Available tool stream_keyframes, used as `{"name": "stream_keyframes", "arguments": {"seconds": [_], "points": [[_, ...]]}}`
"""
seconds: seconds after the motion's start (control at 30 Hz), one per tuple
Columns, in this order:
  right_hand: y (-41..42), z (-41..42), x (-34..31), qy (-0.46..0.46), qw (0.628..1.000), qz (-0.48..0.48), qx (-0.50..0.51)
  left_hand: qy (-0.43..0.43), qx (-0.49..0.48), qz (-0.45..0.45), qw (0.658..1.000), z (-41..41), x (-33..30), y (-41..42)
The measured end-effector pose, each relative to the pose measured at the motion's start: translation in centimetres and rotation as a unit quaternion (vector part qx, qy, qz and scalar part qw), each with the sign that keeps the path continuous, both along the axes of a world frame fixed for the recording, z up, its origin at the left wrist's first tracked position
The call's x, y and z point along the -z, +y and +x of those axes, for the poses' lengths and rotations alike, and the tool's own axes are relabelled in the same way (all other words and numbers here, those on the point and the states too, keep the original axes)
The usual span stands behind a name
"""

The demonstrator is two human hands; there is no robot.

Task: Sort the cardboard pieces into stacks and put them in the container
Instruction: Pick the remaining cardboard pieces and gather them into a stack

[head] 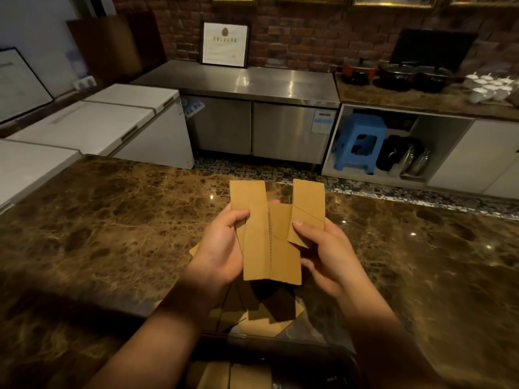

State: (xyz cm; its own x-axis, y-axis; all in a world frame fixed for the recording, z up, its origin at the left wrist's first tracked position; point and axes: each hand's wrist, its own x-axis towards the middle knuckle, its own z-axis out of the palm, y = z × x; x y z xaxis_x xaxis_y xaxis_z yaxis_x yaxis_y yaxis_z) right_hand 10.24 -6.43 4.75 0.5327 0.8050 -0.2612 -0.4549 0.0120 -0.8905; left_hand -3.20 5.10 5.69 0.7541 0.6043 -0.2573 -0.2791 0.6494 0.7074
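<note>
I hold several tan cardboard pieces (262, 248) fanned upright above the brown marble counter (112, 226). My left hand (219, 248) grips their left edge, thumb on the front. My right hand (323, 254) pinches a narrower piece (309, 203) on the right side. More loose cardboard pieces (261, 310) lie on the counter below my hands, in shadow. A dark container (280, 357) sits at the near edge between my forearms, with cardboard (219, 374) inside it.
Beyond the counter are white chest freezers (92, 122), a steel cabinet (252, 113) with a framed certificate (224, 44), a blue stool (359, 141), pots (398, 75) and white cups (491, 87) on the right shelf.
</note>
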Motion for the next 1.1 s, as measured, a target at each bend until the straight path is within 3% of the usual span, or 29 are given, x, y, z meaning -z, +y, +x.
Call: {"name": "stream_keyframes", "arguments": {"seconds": [0.1, 0.2, 0.37, 0.63, 0.93, 1.1], "points": [[-0.3, -0.5, 0.3, -0.016, 0.999, -0.001, -0.038, 0.003, -0.034, 0.072, 0.997, 0.1, -0.5, -0.1], [-0.4, -0.5, 0.3, -0.042, 0.999, 0.0, -0.004, 0.011, -0.054, 0.076, 0.996, 0.2, -0.8, -0.1], [-1.2, 0.8, -0.2, 0.018, 0.998, 0.046, 0.034, 0.019, -0.065, -0.001, 0.998, -0.1, -1.1, 0.6], [-2.1, 1.8, -0.7, 0.084, 0.995, 0.041, 0.04, 0.098, -0.097, 0.099, 0.985, -0.3, -0.7, 0.2], [-1.7, -0.1, -0.9, 0.136, 0.99, 0.04, -0.014, 0.032, -0.174, -0.094, 0.98, 1.2, -0.4, -0.2], [-1.1, -0.3, -1.0, 0.107, 0.994, 0.025, 0.012, 0.036, -0.096, -0.036, 0.994, 0.1, -0.6, -1.1]]}}
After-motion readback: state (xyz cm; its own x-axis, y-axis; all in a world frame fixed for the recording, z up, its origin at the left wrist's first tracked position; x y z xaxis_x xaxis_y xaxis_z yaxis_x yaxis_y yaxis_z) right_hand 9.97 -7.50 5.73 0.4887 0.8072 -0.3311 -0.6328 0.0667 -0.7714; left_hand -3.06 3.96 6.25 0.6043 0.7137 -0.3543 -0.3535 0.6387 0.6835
